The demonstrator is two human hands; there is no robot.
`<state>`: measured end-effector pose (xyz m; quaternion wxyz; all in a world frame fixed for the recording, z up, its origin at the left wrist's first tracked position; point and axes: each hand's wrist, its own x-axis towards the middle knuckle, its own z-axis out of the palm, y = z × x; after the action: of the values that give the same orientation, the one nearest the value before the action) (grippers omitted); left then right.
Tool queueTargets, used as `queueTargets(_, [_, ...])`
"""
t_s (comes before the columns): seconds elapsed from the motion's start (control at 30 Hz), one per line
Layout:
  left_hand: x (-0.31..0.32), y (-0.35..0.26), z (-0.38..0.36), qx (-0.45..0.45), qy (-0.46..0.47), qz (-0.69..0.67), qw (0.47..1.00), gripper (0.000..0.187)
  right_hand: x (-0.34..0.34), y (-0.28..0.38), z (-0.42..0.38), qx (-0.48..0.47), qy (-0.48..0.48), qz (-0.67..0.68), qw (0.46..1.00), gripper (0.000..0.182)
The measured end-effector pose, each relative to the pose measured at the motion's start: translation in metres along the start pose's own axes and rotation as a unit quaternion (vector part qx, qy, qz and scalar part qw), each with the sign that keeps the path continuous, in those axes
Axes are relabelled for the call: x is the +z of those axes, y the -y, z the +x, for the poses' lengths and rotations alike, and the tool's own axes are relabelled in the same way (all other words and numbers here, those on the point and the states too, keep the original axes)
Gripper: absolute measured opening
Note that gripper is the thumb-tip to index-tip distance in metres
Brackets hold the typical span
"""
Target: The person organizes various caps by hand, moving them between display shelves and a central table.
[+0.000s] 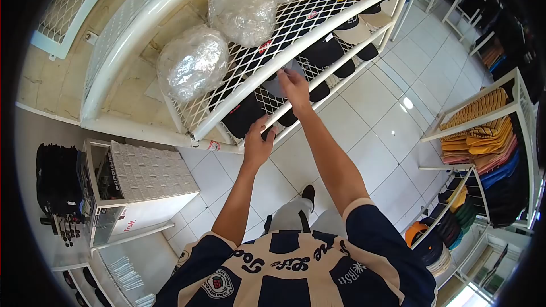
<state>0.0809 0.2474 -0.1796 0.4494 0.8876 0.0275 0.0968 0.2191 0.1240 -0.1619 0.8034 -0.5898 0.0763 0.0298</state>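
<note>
My right hand (294,88) reaches over the front rail of the white shelf rack (250,99), its fingers closed at the edge of a grey cap (275,86). My left hand (259,143) is at the same rail, nearer the rack's left end. Its thumb and fingers are apart, next to a black cap (242,116) on the lower shelf. Part of the grey cap is hidden by the rail and my right hand. More black caps (324,51) lie in a row farther along that shelf, with a black and cream cap (352,29) beyond them.
Clear plastic bundles (193,62) sit on the upper mesh shelf. White tiles (352,119) cover the floor. At right, a rack holds folded yellow clothes (480,113), with more caps (418,233) below. A grey-topped counter (151,170) stands at left.
</note>
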Motion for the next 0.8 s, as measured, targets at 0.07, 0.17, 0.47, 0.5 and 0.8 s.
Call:
queueTargets(0.07, [-0.002,-0.005,-0.006,-0.012,0.018,-0.005,1.000,0.044,0.009,-0.005,0.013,-0.019,0.007,0.027,0.999,0.045])
queueTargets(0.17, [-0.002,-0.006,-0.017,-0.053,0.048,-0.020,0.997,0.045,0.014,-0.020,0.028,-0.059,-0.008,0.083,0.995,0.033])
queueTargets(0.47, [0.002,0.009,-0.036,-0.140,0.074,-0.202,0.966,0.042,-0.043,-0.027,-0.082,-0.042,0.024,0.129,0.990,0.031])
queueTargets(0.5, [0.005,0.006,-0.041,-0.166,0.079,-0.222,0.958,0.040,-0.056,-0.030,-0.108,-0.018,0.022,0.131,0.991,0.034])
queueTargets(0.8, [0.121,-0.099,-0.099,-0.205,0.408,-0.490,0.743,0.047,-0.202,-0.034,-0.314,0.056,-0.183,0.259,0.947,0.025])
